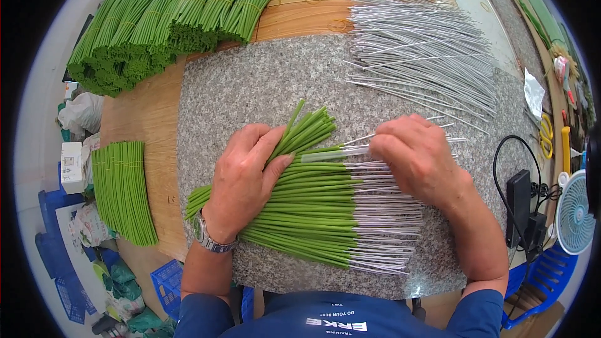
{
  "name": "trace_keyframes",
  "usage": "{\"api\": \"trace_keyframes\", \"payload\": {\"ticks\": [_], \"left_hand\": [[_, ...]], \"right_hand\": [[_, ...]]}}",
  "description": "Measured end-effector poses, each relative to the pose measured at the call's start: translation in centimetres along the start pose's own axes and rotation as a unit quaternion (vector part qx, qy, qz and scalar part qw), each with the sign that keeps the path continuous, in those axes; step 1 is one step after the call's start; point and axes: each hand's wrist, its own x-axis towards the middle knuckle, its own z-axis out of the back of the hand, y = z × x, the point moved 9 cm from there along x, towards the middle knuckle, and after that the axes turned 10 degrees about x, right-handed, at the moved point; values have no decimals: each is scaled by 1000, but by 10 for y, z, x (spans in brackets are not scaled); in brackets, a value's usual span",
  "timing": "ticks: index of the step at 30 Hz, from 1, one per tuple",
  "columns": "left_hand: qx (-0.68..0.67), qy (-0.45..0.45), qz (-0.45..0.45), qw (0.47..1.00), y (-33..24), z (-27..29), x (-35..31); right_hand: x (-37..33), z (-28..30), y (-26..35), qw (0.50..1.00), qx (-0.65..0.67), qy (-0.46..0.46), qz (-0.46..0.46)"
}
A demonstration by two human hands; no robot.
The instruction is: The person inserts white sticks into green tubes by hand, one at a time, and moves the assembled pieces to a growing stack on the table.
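Left hand (pixel 244 178) lies flat, fingers spread, pressing a row of green tubes (pixel 300 213) on the stone slab (pixel 250 81). Right hand (pixel 416 156) pinches one wire (pixel 350 149) just beside the left fingertips. Loose wires (pixel 419 56) lie beyond the right hand.

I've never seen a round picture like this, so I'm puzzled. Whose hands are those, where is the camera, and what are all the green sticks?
The camera sits on a person's head and looks down, so you see their own two arms. Its wide lens bends the picture round. The left hand presses on a row of green tubes lying on a grey stone slab. The right hand rests on thin silvery wires that poke out of those tubes. Loose wires lie farther back, with bundles of green tubes on the wooden table. A small fan stands at the right.
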Motion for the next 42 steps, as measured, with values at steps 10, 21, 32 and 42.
{"api": "trace_keyframes", "payload": {"ticks": [10,21,32,42], "left_hand": [[-2,-1,-1,1000,1,0,-1],[-5,1,2,1000,1,-1,-1],[-6,0,7,1000,1,0,-1],[-15,-10,6,1000,3,1,-2]], "right_hand": [[-12,20,-27,997,-43,26,-64],[-11,14,-26,996,-50,54,-59],[-5,13,-20,996,-33,82,-3],[11,-31,22,997,8,69,21]]}}
